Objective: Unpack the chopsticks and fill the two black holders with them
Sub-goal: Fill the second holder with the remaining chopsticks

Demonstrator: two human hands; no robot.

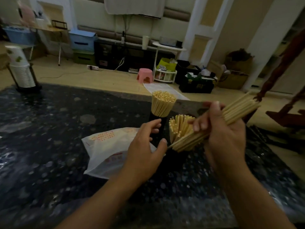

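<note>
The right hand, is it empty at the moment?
No, the right hand grips a slanted bundle of chopsticks above the nearer holder.

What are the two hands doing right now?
Left hand: open, fingers loosely curved beside the nearer black holder, holding nothing.
Right hand: gripping a bundle of chopsticks.

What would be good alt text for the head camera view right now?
A right hand grips a slanted bundle of chopsticks above a part-filled black holder, while the left hand reaches open beside it. A full holder stands behind; a white bag lies on the dark countertop.
</note>
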